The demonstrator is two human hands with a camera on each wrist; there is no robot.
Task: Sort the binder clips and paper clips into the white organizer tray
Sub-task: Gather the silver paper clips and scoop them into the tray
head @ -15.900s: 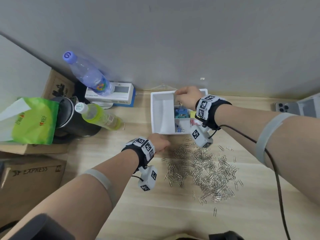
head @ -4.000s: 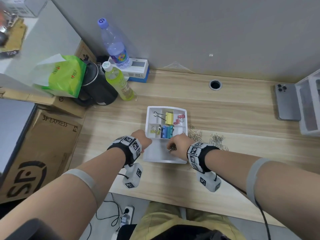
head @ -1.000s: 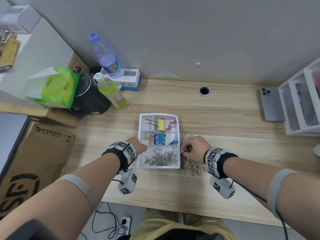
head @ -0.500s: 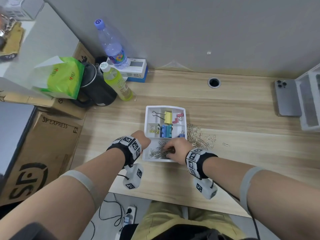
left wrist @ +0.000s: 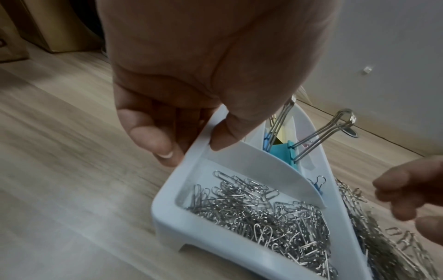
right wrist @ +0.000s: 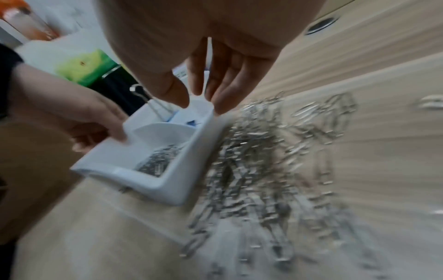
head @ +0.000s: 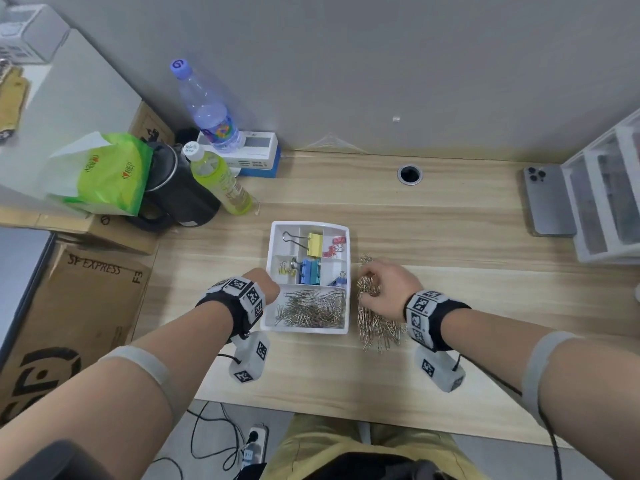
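Observation:
The white organizer tray [head: 304, 330] sits mid-table. Its front compartment holds a heap of silver paper clips [head: 313, 308]. The back compartments hold yellow [head: 315, 244], blue-teal [head: 310, 271] and small red [head: 334, 245] binder clips. My left hand [head: 268, 289] pinches the tray's left wall [left wrist: 167, 199], thumb inside and fingers outside [left wrist: 191, 149]. My right hand [head: 367, 278] hovers over the loose pile of paper clips [head: 375, 323] just right of the tray. Its fingers [right wrist: 223, 91] hang fairly straight, and I see nothing between them; that view is blurred.
A black kettle [head: 180, 195], a green bottle [head: 218, 183], a clear water bottle [head: 207, 105] and a green bag [head: 104, 171] crowd the back left. A phone [head: 545, 202] and a white drawer unit [head: 606, 202] stand at the right. A cable hole [head: 409, 174] is behind the tray.
My right hand has left the tray's front compartment and moved right, over the loose pile. The left hand keeps its hold on the tray.

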